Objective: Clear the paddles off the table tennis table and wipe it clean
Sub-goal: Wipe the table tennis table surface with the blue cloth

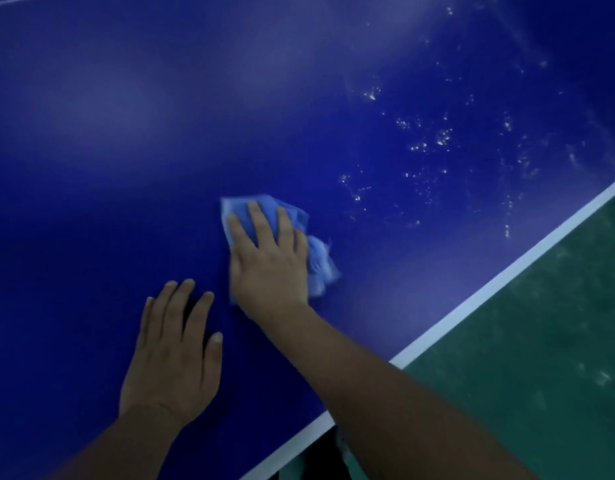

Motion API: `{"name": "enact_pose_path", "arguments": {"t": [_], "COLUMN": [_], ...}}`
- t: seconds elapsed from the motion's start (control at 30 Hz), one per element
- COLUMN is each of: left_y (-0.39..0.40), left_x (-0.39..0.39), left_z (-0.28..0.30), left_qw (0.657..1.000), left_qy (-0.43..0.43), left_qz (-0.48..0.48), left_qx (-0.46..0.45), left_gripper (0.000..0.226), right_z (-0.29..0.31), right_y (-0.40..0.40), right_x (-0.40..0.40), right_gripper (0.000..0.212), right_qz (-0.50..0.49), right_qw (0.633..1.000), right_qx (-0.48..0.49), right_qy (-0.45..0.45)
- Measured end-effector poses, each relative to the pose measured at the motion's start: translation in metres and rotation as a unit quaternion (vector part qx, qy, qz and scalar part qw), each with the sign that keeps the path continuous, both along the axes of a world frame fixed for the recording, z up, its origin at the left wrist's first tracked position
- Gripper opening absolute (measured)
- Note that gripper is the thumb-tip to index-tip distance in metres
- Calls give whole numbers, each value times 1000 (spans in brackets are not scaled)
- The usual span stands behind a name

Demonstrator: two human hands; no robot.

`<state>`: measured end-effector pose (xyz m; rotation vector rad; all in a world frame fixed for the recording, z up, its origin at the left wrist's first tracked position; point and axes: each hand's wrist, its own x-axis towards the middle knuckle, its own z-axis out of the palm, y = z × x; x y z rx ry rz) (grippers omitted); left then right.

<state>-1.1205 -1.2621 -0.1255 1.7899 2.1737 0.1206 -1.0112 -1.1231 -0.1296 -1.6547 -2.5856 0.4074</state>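
Observation:
The blue table tennis table [126, 133] fills most of the head view, with a white line along its near edge. My right hand [268, 258] presses a crumpled light blue cloth [320, 261] flat onto the table with straight fingers. The cloth sticks out beyond the fingertips and to the right of the palm. My left hand [174, 355] rests flat on the table, just left of and nearer than the right hand, fingers spread. White droplets or specks [437, 140] dot the surface to the upper right of the cloth. No paddles show.
The white edge line [472, 303] runs diagonally from bottom centre to the right side. Beyond it lies a green floor [541, 341] with pale scuffs. A thin white line [15, 1] crosses the table's far top-left corner.

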Motion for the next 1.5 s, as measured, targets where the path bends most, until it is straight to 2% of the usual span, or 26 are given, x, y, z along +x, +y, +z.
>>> {"name": "enact_pose_path", "arguments": {"t": [0.1, 0.17, 0.27, 0.4, 0.5, 0.53, 0.6, 0.67, 0.7, 0.73, 0.77, 0.87, 0.97, 1.03, 1.07, 1.13, 1.2, 1.27, 1.3, 1.33, 1.4, 1.47, 1.5], "left_y": [0, 1, 0, -1, -1, -1, -1, 0, 0, -1, -1, 0, 0, 0, 0, 0, 0, -2, -2, -1, -2, -3, -3], "left_x": [-2, -2, -1, -2, -2, -1, -3, -2, -1, -1, -1, 0, 0, 1, 1, 2, 2, 2, 2, 2, 1, 1, 1], "left_z": [1, 0, 0, -1, -1, 0, -1, -1, -1, 0, 0, 1, 1, 2, 2, 1, 1, 1, 0, 0, 0, 0, 0], "left_qw": [1000, 1000, 1000, 1000, 1000, 1000, 1000, 1000, 1000, 1000, 1000, 1000, 1000, 1000, 1000, 1000, 1000, 1000, 1000, 1000, 1000, 1000, 1000], "left_qy": [-10, -12, -11, -4, -2, -2, -6, -9, -10, -10, -10, -11, -5, -3, -2, -2, 0, -2, -6, -7, -3, 0, 1], "left_qz": [-3, -6, -3, -8, -10, -11, -9, -9, -5, -1, 1, 0, -1, 0, 0, 1, 5, 3, 3, 4, 2, 4, 3], "left_qx": [2, 2, -1, -4, -1, -2, -1, -3, 0, 2, 4, 7, 3, 7, 7, 6, 8, 13, 16, 17, 16, 17, 18], "left_gripper": [58, 58, 58, 59, 60, 60, 61, 61, 61, 61, 62, 64, 64, 65, 65, 65, 65, 65, 65, 65, 65, 65, 65], "right_z": [2, 3, 0, 12, 13, 11, 9, 6, 5, 4, 2, 2, 13, 16, 15, 10, 6, 1, -1, -2, 0, 14, 24], "right_y": [52, 87, 123, 124, 111, 106, 92, 70, 60, 56, 60, 73, 62, 50, 43, 20, -8, -15, -7, 4, 26, 44, 50], "right_x": [-48, -39, 41, 164, 165, 149, 102, 62, 54, 60, 79, 174, 237, 222, 203, 155, 121, 138, 165, 195, 258, 307, 320], "right_gripper": [53, 54, 55, 50, 50, 51, 54, 54, 52, 51, 52, 61, 51, 51, 52, 57, 56, 48, 48, 50, 54, 46, 41], "right_qz": [16, -4, -148, -373, -460, -462, -400, -250, -162, -110, -104, -261, -432, -460, -445, -354, -186, -60, -53, -80, -234, -410, -467], "right_qw": [1000, 999, 986, 925, 887, 886, 916, 967, 986, 993, 993, 957, 899, 886, 894, 934, 981, 996, 996, 993, 966, 909, 882], "right_qx": [-18, -5, 11, -22, -19, -18, 3, 35, 17, -6, -13, 9, -34, -20, -18, -4, 33, 45, 43, 50, 86, 72, 54], "right_qy": [-3, -31, -74, -69, -48, -44, -37, -37, -41, -47, -59, -123, -61, -50, -53, -54, -52, -46, -53, -68, -70, -35, -22]}}
